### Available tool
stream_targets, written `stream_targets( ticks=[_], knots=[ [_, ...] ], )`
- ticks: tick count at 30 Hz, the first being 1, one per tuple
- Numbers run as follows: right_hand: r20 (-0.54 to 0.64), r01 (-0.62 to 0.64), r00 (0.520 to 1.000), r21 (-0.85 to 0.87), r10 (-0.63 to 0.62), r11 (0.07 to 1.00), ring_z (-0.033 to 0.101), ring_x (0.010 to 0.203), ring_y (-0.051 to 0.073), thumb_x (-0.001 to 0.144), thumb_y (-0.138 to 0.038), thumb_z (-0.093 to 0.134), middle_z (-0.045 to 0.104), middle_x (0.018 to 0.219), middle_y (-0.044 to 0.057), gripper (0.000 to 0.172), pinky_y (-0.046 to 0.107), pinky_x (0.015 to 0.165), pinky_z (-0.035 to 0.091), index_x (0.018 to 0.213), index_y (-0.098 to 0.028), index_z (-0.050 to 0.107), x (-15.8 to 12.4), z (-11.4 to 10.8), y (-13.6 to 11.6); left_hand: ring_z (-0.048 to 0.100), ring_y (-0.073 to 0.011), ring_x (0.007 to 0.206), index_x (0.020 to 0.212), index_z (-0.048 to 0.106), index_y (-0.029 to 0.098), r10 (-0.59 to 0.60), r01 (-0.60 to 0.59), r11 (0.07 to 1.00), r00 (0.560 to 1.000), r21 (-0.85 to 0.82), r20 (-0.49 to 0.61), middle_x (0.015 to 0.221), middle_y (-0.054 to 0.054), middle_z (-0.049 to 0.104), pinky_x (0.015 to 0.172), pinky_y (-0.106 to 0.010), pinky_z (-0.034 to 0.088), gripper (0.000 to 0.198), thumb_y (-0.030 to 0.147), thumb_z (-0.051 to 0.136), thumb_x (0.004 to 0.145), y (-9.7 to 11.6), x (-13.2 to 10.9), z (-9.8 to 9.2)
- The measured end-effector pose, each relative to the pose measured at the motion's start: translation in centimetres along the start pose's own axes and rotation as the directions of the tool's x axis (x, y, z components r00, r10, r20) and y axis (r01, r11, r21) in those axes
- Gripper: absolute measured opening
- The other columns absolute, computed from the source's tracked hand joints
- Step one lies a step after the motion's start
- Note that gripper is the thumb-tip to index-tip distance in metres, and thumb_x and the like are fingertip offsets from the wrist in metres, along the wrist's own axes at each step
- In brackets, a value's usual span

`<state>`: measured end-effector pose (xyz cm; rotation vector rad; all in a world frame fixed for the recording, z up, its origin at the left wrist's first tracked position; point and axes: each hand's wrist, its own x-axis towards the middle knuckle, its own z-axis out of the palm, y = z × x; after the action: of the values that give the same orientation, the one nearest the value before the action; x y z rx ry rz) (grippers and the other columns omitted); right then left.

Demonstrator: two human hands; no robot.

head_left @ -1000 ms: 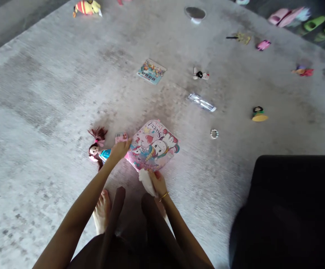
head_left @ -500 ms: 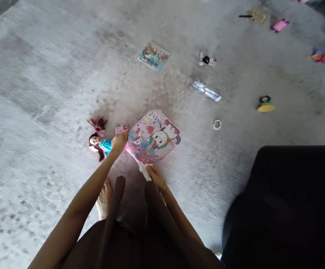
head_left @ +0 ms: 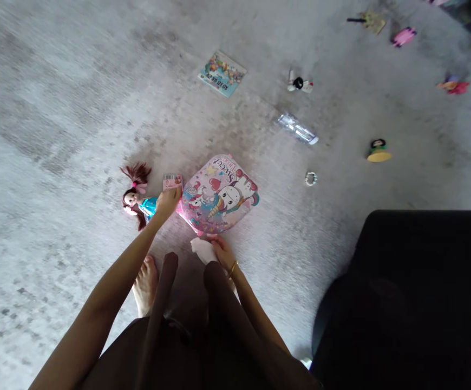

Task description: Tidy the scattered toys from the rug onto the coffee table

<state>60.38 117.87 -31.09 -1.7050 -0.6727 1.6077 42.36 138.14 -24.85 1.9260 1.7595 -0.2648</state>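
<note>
In the head view, a pink unicorn-print bag [head_left: 221, 195] with "Sweet" lettering is in front of me. My left hand [head_left: 168, 202] is closed at its left edge, fingers curled over the pink rim. A small pink card with a barcode [head_left: 172, 181] shows just beyond those fingers. Left of that hand lies a doll [head_left: 148, 206] with red-brown hair and a turquoise dress, its lower part hidden by my hand. My right hand [head_left: 224, 253], a gold bracelet at its wrist, pinches a soft white cloth [head_left: 203, 250] by the bag's near edge.
Farther out on the grey floor lie a booklet [head_left: 222, 74], a clear bottle [head_left: 298, 129], a beaded bracelet [head_left: 311, 178] and several small toys, one a figure with a yellow base [head_left: 379, 151]. A large black object [head_left: 414, 292] fills the lower right.
The white cloth has shifted left and now shows a broader face beside my right hand. My left hand stays at the bag's edge. The whole view has shifted slightly.
</note>
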Motion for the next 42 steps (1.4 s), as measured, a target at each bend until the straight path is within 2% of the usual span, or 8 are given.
stream_targets(
  ticks=[5, 9, 14, 19, 27, 32, 35, 42],
  knots=[
    [0.06, -0.074, 0.996, 0.119, 0.067, 0.99, 0.059, 0.068, 0.018, 0.071, -0.055, 0.066, 0.071, 0.076, 0.002, 0.036, 0.03, 0.064, 0.047, 0.082, -0.021, 0.072, -1.4, -1.0, -3.1, 0.065, -0.0203, 0.075, 0.064, 0.062, 0.016, -0.05, 0.036, 0.953, 0.998, -0.302, -0.04, 0.068, -0.008, 0.065, 0.072, -0.03, 0.046, 0.055, 0.04, 0.029, 0.101, 1.2, -0.9, -2.4],
    [0.1, -0.114, 0.99, 0.107, 0.104, 0.988, 0.053, 0.054, 0.016, 0.065, -0.062, 0.073, 0.065, 0.06, 0.001, 0.043, 0.028, 0.05, 0.041, 0.071, -0.019, 0.07, -2.3, -2.6, -6.3, 0.053, -0.0125, 0.057, 0.058, 0.051, 0.017, 0.064, -0.021, 0.668, 0.998, -0.744, 0.03, 0.055, -0.001, 0.051, 0.062, -0.026, 0.045, 0.055, 0.052, 0.035, 0.098, 3.6, -2.1, -6.0],
    [-0.045, -0.023, 0.999, 0.074, 0.026, 0.997, 0.061, 0.06, 0.017, 0.067, -0.057, 0.077, 0.073, 0.078, 0.004, 0.049, 0.027, 0.05, 0.046, 0.095, -0.017, 0.072, -1.8, -4.9, -9.1, 0.054, -0.0106, 0.059, 0.074, 0.06, 0.015, 0.382, -0.043, 0.345, 0.919, -0.938, 0.098, 0.071, -0.003, 0.061, 0.062, -0.026, 0.045, 0.046, 0.057, 0.052, 0.091, 7.9, -1.7, -10.2],
    [-0.237, 0.139, 0.966, 0.145, -0.102, 0.98, 0.066, 0.078, 0.02, 0.068, -0.054, 0.075, 0.074, 0.094, 0.005, 0.053, 0.03, 0.067, 0.054, 0.107, -0.019, 0.066, 1.0, -5.6, -9.5, 0.065, -0.014, 0.078, 0.098, 0.063, 0.011, 0.461, -0.072, 0.303, 0.884, -0.95, 0.08, 0.099, -0.01, 0.069, 0.073, -0.028, 0.049, 0.044, 0.052, 0.047, 0.095, 12.5, 0.7, -13.0],
    [-0.569, 0.381, 0.774, 0.071, -0.276, 0.922, 0.055, 0.065, 0.013, 0.07, -0.055, 0.07, 0.066, 0.077, 0.0, 0.042, 0.026, 0.06, 0.045, 0.089, -0.017, 0.066, 3.7, -8.5, -12.8, 0.05, -0.0266, 0.13, 0.143, 0.046, 0.017, 0.658, -0.629, 0.573, 0.736, -0.526, -0.162, 0.151, -0.014, 0.046, 0.11, -0.041, 0.039, 0.062, 0.039, 0.063, 0.088, 11.9, 0.1, -10.6],
    [-0.709, 0.501, 0.615, 0.015, -0.344, 0.865, 0.049, 0.061, 0.011, 0.069, -0.056, 0.069, 0.058, 0.07, -0.002, 0.042, 0.025, 0.057, 0.039, 0.08, -0.016, 0.061, 5.0, -14.5, -15.1, 0.015, -0.0396, 0.151, 0.153, 0.033, 0.018, 0.74, -0.762, 0.62, 0.647, 0.185, 0.185, 0.162, -0.022, 0.022, 0.12, -0.059, 0.014, 0.107, 0.046, 0.085, 0.064, 7.3, -4.5, -2.4],
    [-0.75, 0.513, 0.619, 0.161, -0.234, 0.843, 0.052, 0.066, 0.012, 0.062, -0.049, 0.072, 0.058, 0.072, -0.003, 0.038, 0.026, 0.062, 0.041, 0.08, -0.018, 0.058, 6.1, -17.3, -14.6, 0.02, -0.037, 0.15, 0.151, 0.037, 0.02, 0.769, -0.805, 0.506, 0.583, 0.308, 0.262, 0.161, -0.022, 0.024, 0.119, -0.058, 0.019, 0.088, 0.033, 0.078, 0.074, 5.7, -6.3, 0.4],
    [-0.728, 0.533, 0.68, 0.411, -0.086, 0.74, 0.059, 0.076, 0.015, 0.052, -0.03, 0.071, 0.066, 0.087, -0.002, 0.039, 0.027, 0.065, 0.047, 0.088, -0.021, 0.061, 6.8, -19.1, -13.5, 0.064, -0.0299, 0.105, 0.112, 0.068, 0.018, 0.808, -0.907, 0.266, 0.394, 0.325, 0.438, 0.111, -0.014, 0.071, 0.091, -0.044, 0.048, 0.039, 0.007, 0.041, 0.087, 10.5, -3.9, -7.7]
  ],
)
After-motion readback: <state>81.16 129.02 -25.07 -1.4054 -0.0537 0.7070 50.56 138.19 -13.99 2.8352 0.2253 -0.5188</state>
